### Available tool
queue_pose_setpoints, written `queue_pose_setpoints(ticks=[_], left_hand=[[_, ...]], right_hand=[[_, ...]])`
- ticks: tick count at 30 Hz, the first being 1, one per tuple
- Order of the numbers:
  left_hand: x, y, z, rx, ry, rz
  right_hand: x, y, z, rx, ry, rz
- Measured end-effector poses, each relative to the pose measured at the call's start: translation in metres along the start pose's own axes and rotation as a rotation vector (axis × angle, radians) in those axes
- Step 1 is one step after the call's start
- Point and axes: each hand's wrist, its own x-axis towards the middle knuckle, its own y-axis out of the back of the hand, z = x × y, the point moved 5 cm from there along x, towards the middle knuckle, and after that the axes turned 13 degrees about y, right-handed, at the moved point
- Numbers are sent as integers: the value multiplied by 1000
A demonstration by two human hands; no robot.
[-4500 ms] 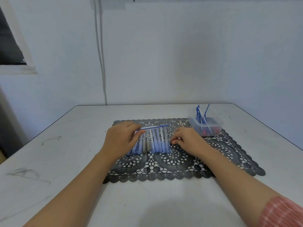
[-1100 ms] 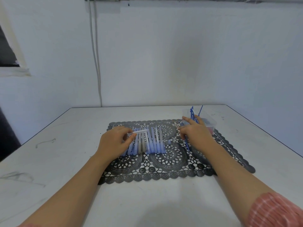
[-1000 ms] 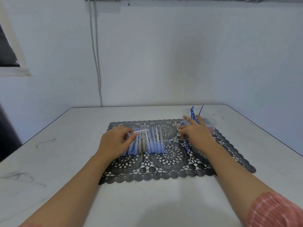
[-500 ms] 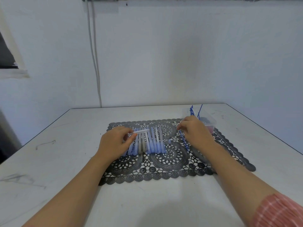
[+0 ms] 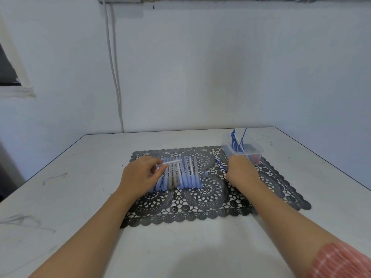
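At a white table (image 5: 60, 197), head-cam view, a person works w/ both hands over a black lace placemat (image 5: 200, 199). L hand (image 5: 140, 176), approx. 9 o'clock on the mat, pinches a clear pen barrel (image 5: 172, 162) btwn thumb and fingertips. The barrel lies nearly level, free end pointing to 3 o'clock, and crosses the far ends of a row of pens (image 5: 187, 175). Those pens lie side by side on the mat's middle, running 12 to 6, blue ends toward 6 o'clock, w/ one grey pen (image 5: 170, 180) among them. R hand (image 5: 241, 171) sits at 3 o'clock of the row, knuckles to the camera, fingers curled on a thin blue ink refill (image 5: 220, 164) that sticks out toward 10 o'clock; the fingertips themselves are hidden behind the hand. Just past the R hand at 1 o'clock, on the mat's 2 o'clock corner, stands a clear plastic box (image 5: 259, 152) w/ more blue refills (image 5: 235, 140) leaning upright inside and sth. red at its bottom; whether hand and box touch, can't tell. A red-striped sleeve (image 5: 341, 259) shows at 5 o'clock of the view, and two white cables (image 5: 114, 67) run down the wall at 11 o'clock.
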Motion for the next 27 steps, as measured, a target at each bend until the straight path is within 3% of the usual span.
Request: queue_pose_setpoints(ticks=[9,18,27], left_hand=[[-3,-1,-1,-2,24,23],[-6,-2,-8,-3,95,36],[-10,-5,-20,47,184,117]], right_hand=[[-3,12,10,-60,-7,112],[-5,16,13,-24,-49,123],[21,39,21,272,-85,281]])
